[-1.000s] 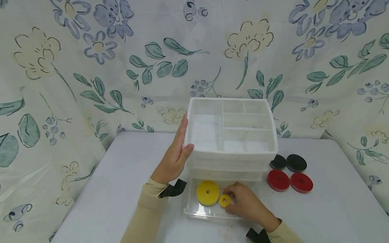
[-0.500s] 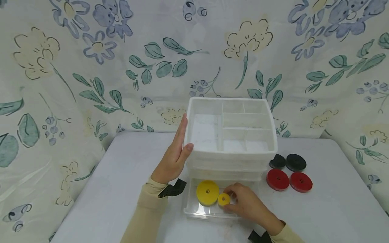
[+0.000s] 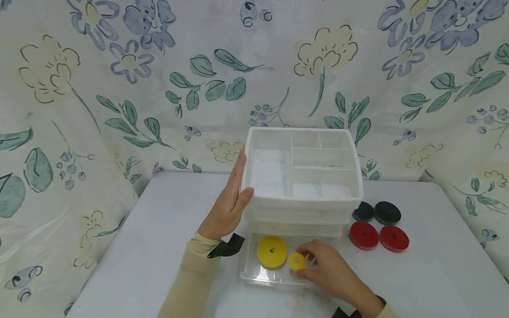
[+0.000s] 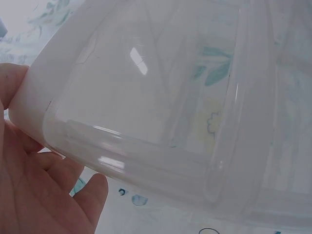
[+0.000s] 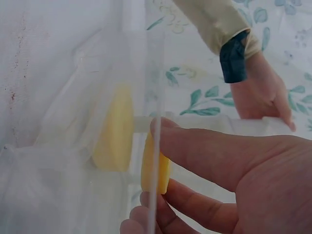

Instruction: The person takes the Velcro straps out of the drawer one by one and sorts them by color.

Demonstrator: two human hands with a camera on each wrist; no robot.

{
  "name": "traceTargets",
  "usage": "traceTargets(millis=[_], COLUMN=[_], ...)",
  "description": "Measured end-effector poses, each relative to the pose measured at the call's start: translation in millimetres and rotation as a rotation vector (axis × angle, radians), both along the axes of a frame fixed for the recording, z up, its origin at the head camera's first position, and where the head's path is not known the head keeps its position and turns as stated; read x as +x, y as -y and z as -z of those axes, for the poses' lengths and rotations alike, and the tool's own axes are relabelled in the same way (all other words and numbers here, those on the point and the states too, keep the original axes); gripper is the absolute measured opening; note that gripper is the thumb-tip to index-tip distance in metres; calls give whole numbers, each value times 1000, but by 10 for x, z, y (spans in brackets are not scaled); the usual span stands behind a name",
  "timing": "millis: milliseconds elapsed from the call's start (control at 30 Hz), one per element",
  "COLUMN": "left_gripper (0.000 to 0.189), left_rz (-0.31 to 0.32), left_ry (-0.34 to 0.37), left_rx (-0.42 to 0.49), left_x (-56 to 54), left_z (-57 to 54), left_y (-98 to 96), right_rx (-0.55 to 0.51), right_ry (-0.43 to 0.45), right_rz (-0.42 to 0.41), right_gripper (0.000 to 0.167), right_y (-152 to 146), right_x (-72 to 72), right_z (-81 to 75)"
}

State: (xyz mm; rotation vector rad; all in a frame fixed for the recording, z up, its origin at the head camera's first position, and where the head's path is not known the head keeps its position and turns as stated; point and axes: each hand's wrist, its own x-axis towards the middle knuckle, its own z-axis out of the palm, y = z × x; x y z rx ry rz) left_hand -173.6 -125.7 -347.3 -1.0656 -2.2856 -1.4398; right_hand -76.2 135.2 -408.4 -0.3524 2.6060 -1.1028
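Observation:
A white plastic drawer organizer [image 3: 304, 201] stands at the table's back, its clear bottom drawer [image 3: 254, 276] pulled out. Inside that drawer lies a large yellow disc [image 3: 272, 251] with a small centre hole. My right hand [image 3: 332, 269] pinches a small yellow disc [image 3: 296, 261], also holed, between thumb and fingers, just right of the large one. In the right wrist view the small disc [image 5: 156, 163] shows edge-on, partly behind the drawer's clear wall [image 5: 155, 97]. My left hand [image 3: 224, 207] rests against the organizer's left side, fingers straight along it, thumb at the front edge.
Two red discs [image 3: 363, 235] lie on the white table [image 3: 175, 207] right of the organizer, with two black discs [image 3: 387, 213] behind them, one partly hidden by the organizer. The organizer's top has several compartments [image 3: 270, 172]. A floral cloth [image 3: 222, 35] hangs behind and at the sides.
My right hand and the small yellow disc shifted slightly left, then back right, leaving a small gap to the large yellow disc. My left hand has stayed in place.

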Motion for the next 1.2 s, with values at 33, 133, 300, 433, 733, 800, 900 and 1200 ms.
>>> traceTargets(millis=[33, 133, 300, 433, 733, 800, 900, 1200], left_gripper=[71, 71, 71, 70, 71, 71, 72, 72], left_rz=[0, 0, 1, -4, -6, -4, 3, -7], left_ry=[-2, -8, -12, -9, 3, 1, -4, -5], left_rx=[-1, -2, -3, -8, -7, -9, -8, -9], left_x=[-3, -13, -21, -21, -11, -12, -13, -4], left_z=[2, 10, 9, 8, 3, 2, -2, 4], left_y=[1, 6, 8, 7, 10, 9, 5, 8], right_rx=[0, 1, -26, -23, -20, -18, -4, 33], right_ry=[0, -15, -36, -43, -73, -87, -85, -75], right_rz=[5, 19, 35, 58, 123, 131, 152, 183], right_gripper=[40, 40, 40, 41, 42, 43, 43, 43], right_y=[-8, -33, -82, -116, -236, -264, -303, -428], right_x=[8, 33, 57, 64, 119, 131, 148, 180], right_z=[-12, -42, -76, -93, -148, -163, -181, -210])
